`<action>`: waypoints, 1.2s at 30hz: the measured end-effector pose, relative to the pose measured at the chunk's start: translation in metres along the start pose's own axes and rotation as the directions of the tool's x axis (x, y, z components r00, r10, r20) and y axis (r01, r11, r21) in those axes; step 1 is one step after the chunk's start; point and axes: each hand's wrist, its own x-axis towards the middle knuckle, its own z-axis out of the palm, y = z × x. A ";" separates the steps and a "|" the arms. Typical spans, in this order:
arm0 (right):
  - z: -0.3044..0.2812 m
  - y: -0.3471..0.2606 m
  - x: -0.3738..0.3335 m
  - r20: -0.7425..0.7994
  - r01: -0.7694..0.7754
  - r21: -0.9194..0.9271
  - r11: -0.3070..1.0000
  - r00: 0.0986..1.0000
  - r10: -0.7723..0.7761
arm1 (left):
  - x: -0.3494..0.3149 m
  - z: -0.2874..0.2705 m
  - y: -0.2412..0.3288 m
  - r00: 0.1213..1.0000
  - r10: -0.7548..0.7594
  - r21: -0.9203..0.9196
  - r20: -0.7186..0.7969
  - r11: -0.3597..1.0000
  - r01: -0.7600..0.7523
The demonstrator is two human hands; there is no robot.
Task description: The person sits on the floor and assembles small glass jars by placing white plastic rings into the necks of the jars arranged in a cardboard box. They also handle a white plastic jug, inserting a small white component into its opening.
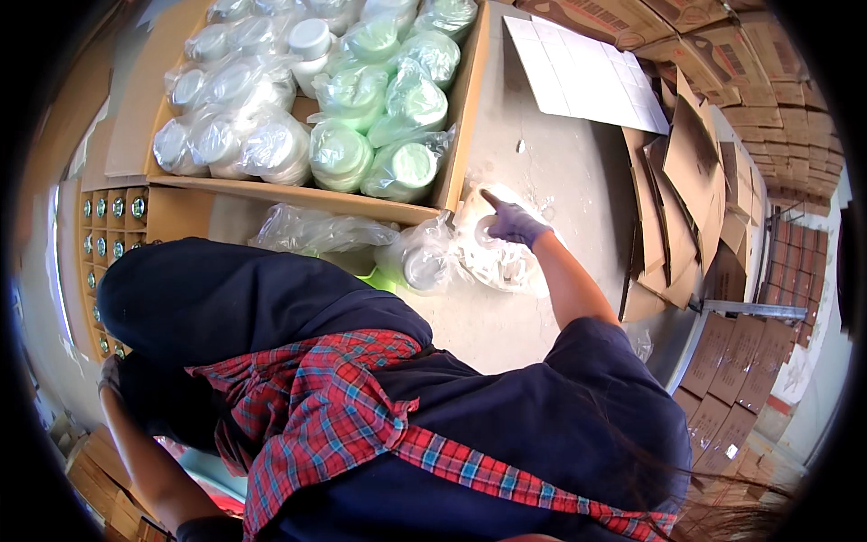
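My right hand (pixel 518 224), in a purple-grey glove, reaches down to a clear plastic bag of white pieces (pixel 508 269) on the floor. One finger stretches out from the others, and I see nothing held. Left of this bag lies a bagged white-lidded container (pixel 423 269), beside crumpled clear plastic (pixel 316 229). My left hand (pixel 111 373), gloved in grey, is low at the far left, against my dark-trousered leg and near a divided carton (pixel 161 217). Its fingers are mostly hidden.
A large open carton (pixel 471 108) holds rows of bagged containers, white (pixel 271 144) and pale green (pixel 341 155). White board sheets (pixel 587 72) and flattened cardboard (pixel 691 172) lean at the right. Stacked brown cartons (pixel 722 361) stand beyond; something bright green (pixel 377 281) is by my knee.
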 end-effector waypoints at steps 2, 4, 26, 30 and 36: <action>0.002 0.015 0.033 0.268 -0.076 0.475 0.877 0.962 -0.062 | 0.017 0.002 0.024 0.976 -0.206 -0.091 0.067 0.973 0.211; 0.008 -0.021 0.053 0.231 -0.105 0.100 0.989 0.970 0.080 | 0.029 0.001 0.049 0.898 -0.411 -0.179 0.155 0.883 0.434; -0.034 -0.003 0.020 0.182 -0.117 0.314 0.942 0.981 0.061 | -0.028 0.064 -0.011 0.991 0.134 -0.224 -0.006 0.966 -0.132; 0.011 0.014 0.040 0.231 0.079 0.048 0.996 0.969 -0.088 | -0.030 0.026 0.023 0.991 0.128 -0.098 0.044 0.988 -0.123; 0.059 -0.002 0.076 0.322 -0.003 -0.531 0.847 0.924 0.206 | -0.050 0.031 0.007 0.995 0.100 -0.265 -0.019 0.959 -0.101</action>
